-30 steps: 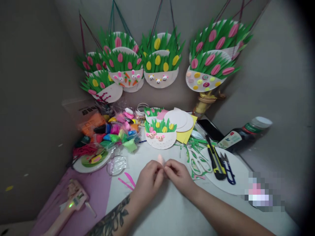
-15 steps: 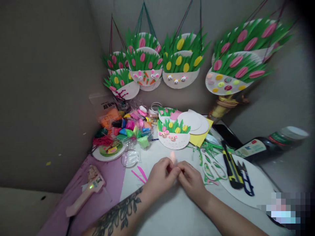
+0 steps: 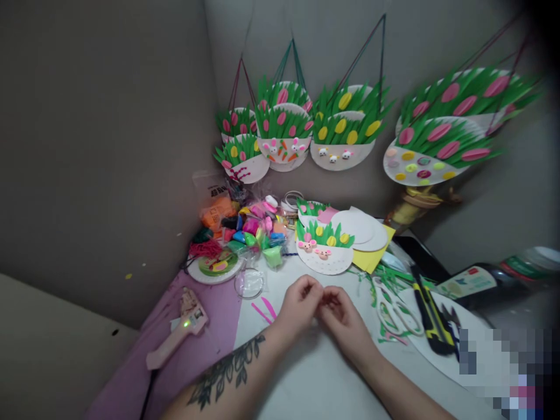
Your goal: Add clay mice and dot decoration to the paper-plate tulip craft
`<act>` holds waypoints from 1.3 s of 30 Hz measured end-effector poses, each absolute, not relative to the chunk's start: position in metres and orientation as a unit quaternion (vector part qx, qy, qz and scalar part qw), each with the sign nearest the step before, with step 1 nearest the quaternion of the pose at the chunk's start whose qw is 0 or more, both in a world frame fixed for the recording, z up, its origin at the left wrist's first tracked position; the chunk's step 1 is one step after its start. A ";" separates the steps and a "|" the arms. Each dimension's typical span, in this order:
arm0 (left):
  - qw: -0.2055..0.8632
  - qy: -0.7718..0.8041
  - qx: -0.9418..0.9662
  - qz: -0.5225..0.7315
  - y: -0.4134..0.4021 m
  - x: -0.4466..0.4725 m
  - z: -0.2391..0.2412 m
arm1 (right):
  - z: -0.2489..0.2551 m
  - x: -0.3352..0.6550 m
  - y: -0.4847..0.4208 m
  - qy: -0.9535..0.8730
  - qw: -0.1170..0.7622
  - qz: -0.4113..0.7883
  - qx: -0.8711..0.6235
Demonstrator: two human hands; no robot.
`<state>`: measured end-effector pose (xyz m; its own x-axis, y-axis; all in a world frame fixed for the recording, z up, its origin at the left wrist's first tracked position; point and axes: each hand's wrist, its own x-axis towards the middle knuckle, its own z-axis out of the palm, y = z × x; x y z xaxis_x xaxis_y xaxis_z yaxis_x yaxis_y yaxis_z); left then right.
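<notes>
Over the white tabletop, my left hand (image 3: 301,306) and my right hand (image 3: 343,318) meet at the fingertips. Both are pinched closed, and anything between the fingers is hidden or too small to make out. Just beyond them lies a half paper-plate basket (image 3: 332,265) with green paper grass, yellow and pink tulips and two small pink-eared animal faces. Two bright pink modelling tools (image 3: 265,309) rest left of my left hand. To the right of my right hand, white-handled scissors (image 3: 396,312) lie among green paper scraps.
A pink glue gun (image 3: 179,338) with a lit green light lies on the purple mat at left. Bags of coloured clay (image 3: 251,227) pile up at the back. A utility knife (image 3: 431,315) rests on a white disc at right, near a dark bottle (image 3: 481,283). Finished baskets (image 3: 284,149) hang behind.
The view has shifted, so everything sits further right and mostly lower. A small pale peach shape seen above my fingertips earlier no longer shows. My hands stay together, fingers slightly rearranged.
</notes>
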<state>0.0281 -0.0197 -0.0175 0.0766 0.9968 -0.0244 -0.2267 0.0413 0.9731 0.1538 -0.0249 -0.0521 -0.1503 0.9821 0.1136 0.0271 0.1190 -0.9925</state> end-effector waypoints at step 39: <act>0.005 0.184 0.874 0.450 -0.046 0.029 -0.024 | -0.055 0.137 0.011 -0.801 0.213 0.188 -0.527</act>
